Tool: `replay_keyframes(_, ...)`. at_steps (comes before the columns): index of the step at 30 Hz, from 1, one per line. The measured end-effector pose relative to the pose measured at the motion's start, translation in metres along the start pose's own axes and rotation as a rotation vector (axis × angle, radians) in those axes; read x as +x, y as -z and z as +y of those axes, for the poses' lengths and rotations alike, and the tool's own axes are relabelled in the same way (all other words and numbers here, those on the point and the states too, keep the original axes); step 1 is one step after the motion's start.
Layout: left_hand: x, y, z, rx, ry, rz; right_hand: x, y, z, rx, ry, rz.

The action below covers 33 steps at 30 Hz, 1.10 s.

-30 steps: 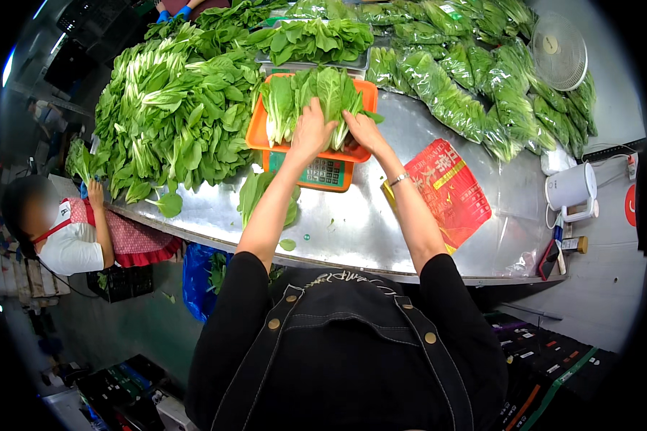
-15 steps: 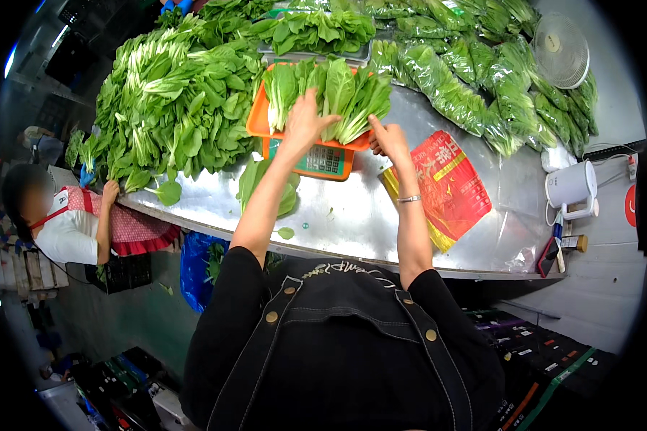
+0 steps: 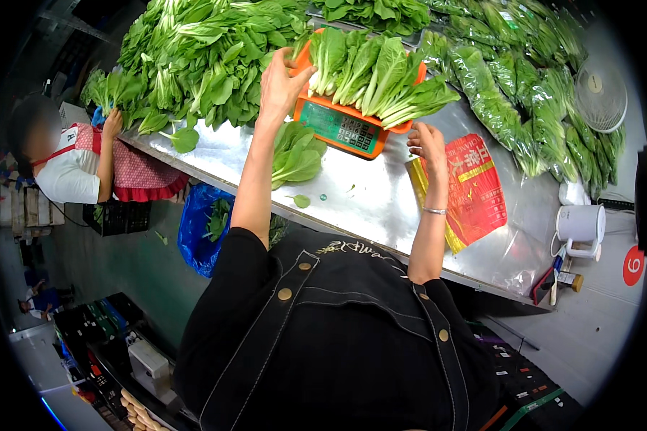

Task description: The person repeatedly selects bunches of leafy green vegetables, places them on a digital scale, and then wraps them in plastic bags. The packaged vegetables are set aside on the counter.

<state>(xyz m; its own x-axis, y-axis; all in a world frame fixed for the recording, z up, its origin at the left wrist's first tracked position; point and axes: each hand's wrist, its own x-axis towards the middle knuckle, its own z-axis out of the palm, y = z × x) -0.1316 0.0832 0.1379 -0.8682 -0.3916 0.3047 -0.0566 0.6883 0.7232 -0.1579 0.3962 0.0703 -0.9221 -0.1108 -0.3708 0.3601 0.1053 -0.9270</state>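
Leafy greens (image 3: pixel 370 72) with pale stems lie side by side in the orange tray (image 3: pixel 303 90) of a weighing scale, stems toward me. Below the tray shows the scale's green keypad panel (image 3: pixel 338 128). My left hand (image 3: pixel 280 85) is at the tray's left end, thumb and fingers apart, nothing held. My right hand (image 3: pixel 428 146) hovers off the scale's right corner, fingers loosely bent and apart, with nothing visible in them. Beneath the right wrist lies a red and yellow printed plastic bag (image 3: pixel 474 188). Loose greens (image 3: pixel 295 156) rest on the metal table (image 3: pixel 366 208) below the scale.
A big heap of greens (image 3: pixel 208 65) stands left, bagged greens (image 3: pixel 496 108) lie right. Behind the scale is another filled tray (image 3: pixel 381 13). A fan (image 3: pixel 601 93) and a white jug (image 3: pixel 579 228) stand right. A co-worker (image 3: pixel 72 158) handles greens at the left.
Both hands have drawn away from the greens: the left to the tray's left end, the right off its right corner. The greens stay in the tray. The whole view has shifted.
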Motion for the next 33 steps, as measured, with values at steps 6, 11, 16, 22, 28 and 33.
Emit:
replay_keyframes(6,-0.005,-0.006,0.013,-0.142,0.055,-0.062,0.009,-0.007,0.000,-0.107,0.027,0.136)
replay_keyframes(11,-0.013,-0.059,0.048,-0.139,-0.105,-0.193,0.019,-0.019,-0.013,-0.406,0.153,0.253)
replay_keyframes(16,-0.019,-0.110,0.071,-0.090,-0.321,-0.209,0.028,-0.022,-0.003,-0.244,0.209,0.260)
replay_keyframes(22,-0.026,-0.128,0.080,0.006,-0.329,-0.271,0.022,-0.013,0.004,0.041,0.185,0.210)
replay_keyframes(28,-0.029,-0.141,0.072,0.155,-0.376,-0.208,0.004,-0.008,0.000,0.423,0.106,0.234)
replay_keyframes(33,-0.035,-0.140,0.069,0.144,-0.379,-0.166,-0.021,0.019,0.006,0.704,0.354,0.527)
